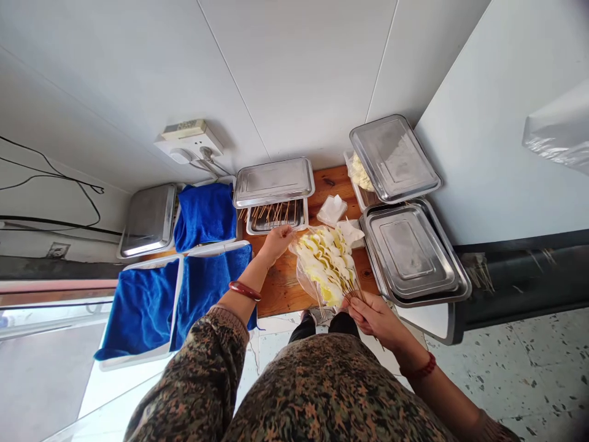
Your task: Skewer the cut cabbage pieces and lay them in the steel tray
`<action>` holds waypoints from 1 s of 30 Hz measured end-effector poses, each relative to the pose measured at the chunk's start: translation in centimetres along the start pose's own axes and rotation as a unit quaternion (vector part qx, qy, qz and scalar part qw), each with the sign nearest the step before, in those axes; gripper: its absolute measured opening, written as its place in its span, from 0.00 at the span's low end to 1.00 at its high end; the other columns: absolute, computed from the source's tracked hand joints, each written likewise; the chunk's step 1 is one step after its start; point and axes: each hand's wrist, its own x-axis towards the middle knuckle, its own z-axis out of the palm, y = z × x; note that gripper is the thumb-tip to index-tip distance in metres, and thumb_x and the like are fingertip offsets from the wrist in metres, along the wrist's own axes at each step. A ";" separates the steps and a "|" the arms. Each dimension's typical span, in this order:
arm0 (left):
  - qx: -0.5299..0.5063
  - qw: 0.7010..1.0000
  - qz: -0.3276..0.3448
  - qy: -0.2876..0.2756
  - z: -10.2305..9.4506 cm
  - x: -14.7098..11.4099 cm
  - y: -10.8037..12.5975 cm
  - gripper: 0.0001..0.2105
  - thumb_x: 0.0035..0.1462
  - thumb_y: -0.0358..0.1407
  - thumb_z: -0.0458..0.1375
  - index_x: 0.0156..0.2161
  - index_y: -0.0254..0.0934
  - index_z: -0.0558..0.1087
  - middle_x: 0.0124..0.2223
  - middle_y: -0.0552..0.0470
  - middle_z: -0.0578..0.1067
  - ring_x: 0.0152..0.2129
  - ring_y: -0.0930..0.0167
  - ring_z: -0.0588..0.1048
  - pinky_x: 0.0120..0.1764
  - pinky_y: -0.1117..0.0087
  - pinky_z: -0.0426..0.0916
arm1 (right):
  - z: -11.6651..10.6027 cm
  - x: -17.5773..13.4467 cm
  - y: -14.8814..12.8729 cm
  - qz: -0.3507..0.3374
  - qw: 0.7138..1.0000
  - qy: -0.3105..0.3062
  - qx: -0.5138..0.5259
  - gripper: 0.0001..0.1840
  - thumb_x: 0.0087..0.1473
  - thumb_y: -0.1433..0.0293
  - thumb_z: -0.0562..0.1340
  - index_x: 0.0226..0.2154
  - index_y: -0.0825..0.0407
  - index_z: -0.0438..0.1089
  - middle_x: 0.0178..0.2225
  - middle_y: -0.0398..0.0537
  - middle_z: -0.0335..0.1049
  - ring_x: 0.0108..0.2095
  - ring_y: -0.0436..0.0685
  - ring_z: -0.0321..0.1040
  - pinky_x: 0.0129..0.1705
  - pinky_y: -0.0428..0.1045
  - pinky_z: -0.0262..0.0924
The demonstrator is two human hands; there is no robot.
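Observation:
My right hand (372, 319) is closed round the thin wooden sticks of a bunch of skewers (324, 258). Pale yellow and white pieces, leafy or thinly sliced, are threaded on them; I cannot tell the exact food. Under and around the bunch lies a clear plastic bag (304, 279). At the bag's upper left edge, my left hand (276, 244) has its fingers pinched together on the thin plastic. Just behind that hand stands a white-rimmed metal tray (300, 216) with several bare stick ends showing, partly covered by a metal lid (275, 182).
Blue cloths (142, 307) cover white tubs at left. Stacked metal trays (416, 252) and a tilted lid (396, 158) stand at right, beside a container of pale food (361, 173). A small clear packet (332, 210) lies on the wooden table (276, 294). A power socket (193, 144) is on the wall.

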 end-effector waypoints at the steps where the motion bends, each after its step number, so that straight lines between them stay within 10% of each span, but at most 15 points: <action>1: 0.000 1.000 0.004 -0.002 -0.1 -0.1 0.1 0.13 0.52 0.43 0.57 0.24 0.36 0.67 0.22 0.58 0.63 0.22 0.75 0.61 0.27 0.74 0.56 | -0.3 -0.8 -0.6 -0.007 1.000 0.003 -0.006 0.22 0.55 0.50 0.61 0.35 0.53 0.68 0.20 0.33 0.52 0.16 0.42 0.38 0.16 0.42 0.34; 8: 0.004 1.000 0.015 0.024 0.7 -0.5 0.5 0.12 0.52 0.44 0.57 0.26 0.36 0.69 0.23 0.58 0.63 0.22 0.75 0.60 0.28 0.73 0.55 | -3.4 -6.8 -4.9 -0.121 0.970 0.133 -0.161 0.19 0.62 0.53 0.56 0.39 0.51 0.69 0.21 0.37 0.54 0.17 0.45 0.44 0.18 0.44 0.41; 16: 0.021 0.996 0.004 0.092 2.0 -1.7 0.5 0.12 0.52 0.44 0.56 0.28 0.36 0.71 0.24 0.57 0.67 0.24 0.73 0.64 0.29 0.73 0.58 | -11.2 -4.5 -2.7 -0.222 0.698 0.385 -0.561 0.25 0.66 0.58 0.44 0.41 0.54 0.71 0.38 0.62 0.74 0.39 0.64 0.71 0.44 0.57 0.62; 30: 0.047 0.991 -0.007 0.127 3.3 -3.2 1.1 0.17 0.51 0.48 0.58 0.33 0.35 0.75 0.26 0.55 0.72 0.26 0.71 0.67 0.29 0.73 0.61 | -13.3 -0.6 0.7 -0.166 0.695 0.326 -0.619 0.16 0.65 0.66 0.49 0.40 0.54 0.70 0.35 0.57 0.75 0.36 0.61 0.70 0.38 0.51 0.59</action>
